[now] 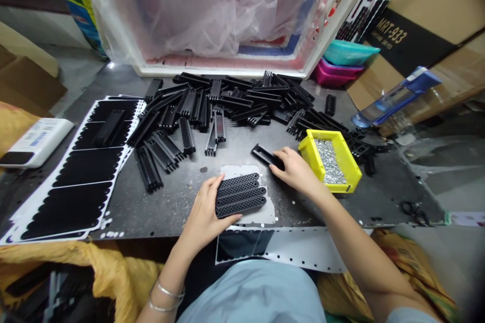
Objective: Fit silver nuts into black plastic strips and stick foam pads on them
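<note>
My left hand (204, 214) curls round the left end of a row of several black perforated plastic strips (240, 194) lying side by side on a pale backing sheet (265, 214). My right hand (297, 171) is closed on the near end of a single black plastic strip (265, 154) lying on the dark table (151, 207), just left of a yellow bin of small metal screws (329, 161).
A big heap of black strips (227, 101) covers the far table. Sheets of black stickers (83, 171) lie at left, a white box (36, 141) beyond them. A clear plastic-lined crate (212, 15), teal and pink baskets (341, 63), a clear bottle (394, 96) and cardboard boxes (435, 15) stand behind.
</note>
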A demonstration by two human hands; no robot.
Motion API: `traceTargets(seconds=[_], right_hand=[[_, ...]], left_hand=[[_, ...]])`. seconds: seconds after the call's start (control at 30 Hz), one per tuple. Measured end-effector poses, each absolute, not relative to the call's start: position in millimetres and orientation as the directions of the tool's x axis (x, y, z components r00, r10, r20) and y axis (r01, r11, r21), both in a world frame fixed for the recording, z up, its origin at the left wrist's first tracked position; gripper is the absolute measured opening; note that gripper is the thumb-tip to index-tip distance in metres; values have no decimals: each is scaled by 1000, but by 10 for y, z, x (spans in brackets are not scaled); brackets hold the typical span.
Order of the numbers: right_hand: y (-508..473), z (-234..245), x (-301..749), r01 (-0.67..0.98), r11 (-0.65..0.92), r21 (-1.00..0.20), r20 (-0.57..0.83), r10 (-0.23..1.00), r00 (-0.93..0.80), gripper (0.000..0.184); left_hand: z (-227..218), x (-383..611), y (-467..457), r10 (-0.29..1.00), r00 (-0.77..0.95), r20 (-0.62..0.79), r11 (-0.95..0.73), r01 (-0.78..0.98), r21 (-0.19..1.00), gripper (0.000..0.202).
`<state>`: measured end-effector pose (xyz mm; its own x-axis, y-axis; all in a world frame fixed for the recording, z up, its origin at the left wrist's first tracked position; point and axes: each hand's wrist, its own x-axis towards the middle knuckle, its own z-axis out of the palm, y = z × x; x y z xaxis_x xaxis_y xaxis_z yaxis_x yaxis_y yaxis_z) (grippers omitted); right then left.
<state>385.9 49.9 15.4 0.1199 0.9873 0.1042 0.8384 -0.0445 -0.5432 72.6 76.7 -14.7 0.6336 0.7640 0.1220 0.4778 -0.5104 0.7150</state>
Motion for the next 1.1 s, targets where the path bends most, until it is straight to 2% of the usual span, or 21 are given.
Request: traceTargets(seconds=[0.1,0.2,0.23,0.3,0.33,0.4,0.43,0.5,0.53,0.6,0.7,0.8,1.0,1.1], right_hand=[[750,98,3632,699,103,-708,104,994,-42,23],[984,89,3345,583,196,-788,89,974,-208,9],[1012,105,3279,558,209,-803,77,965,-251,8],[955,172,3235,522,205,-828,51,955,-293,19],[867,224,3267,521,188,-832,49,962,-269,25],[588,353,3445,577,149,-803,111,989,-99,33],[417,420,3588,637,113,-763,181,983,42,32],[76,518,3942,781,-19,-624,353,885,304,31],[-64,538,4129,825,-126,-552,360,856,372,31],[-234,509,4455,873,-273,-405,230,893,386,29],[-214,377,4725,905,-323,-276,41,937,347,30],[-66,330,4830,905,-321,-280,9,941,337,20],[-45,606,5125,838,-379,-393,-61,920,388,12],[-46,819,5029,835,-332,-439,46,920,390,11]], left_hand=[[-137,741,772,767,628,132,-536,514,670,125],[-143,762,761,785,601,149,-546,558,625,138],[-148,764,757,790,595,146,-541,565,622,139],[-159,756,749,798,590,126,-519,565,642,139],[-160,746,747,801,587,113,-503,559,660,139],[-147,717,746,812,577,93,-466,544,698,137],[-133,703,748,815,572,86,-451,534,715,136],[-97,693,757,815,575,67,-426,518,742,135],[-79,702,765,808,586,57,-422,509,751,135],[-56,751,784,784,617,59,-442,490,752,136],[-60,858,813,754,649,98,-506,480,717,137],[-70,925,822,752,648,124,-553,517,653,136],[2,1011,810,695,688,209,-682,540,492,123],[17,1079,831,685,696,216,-694,532,486,115]])
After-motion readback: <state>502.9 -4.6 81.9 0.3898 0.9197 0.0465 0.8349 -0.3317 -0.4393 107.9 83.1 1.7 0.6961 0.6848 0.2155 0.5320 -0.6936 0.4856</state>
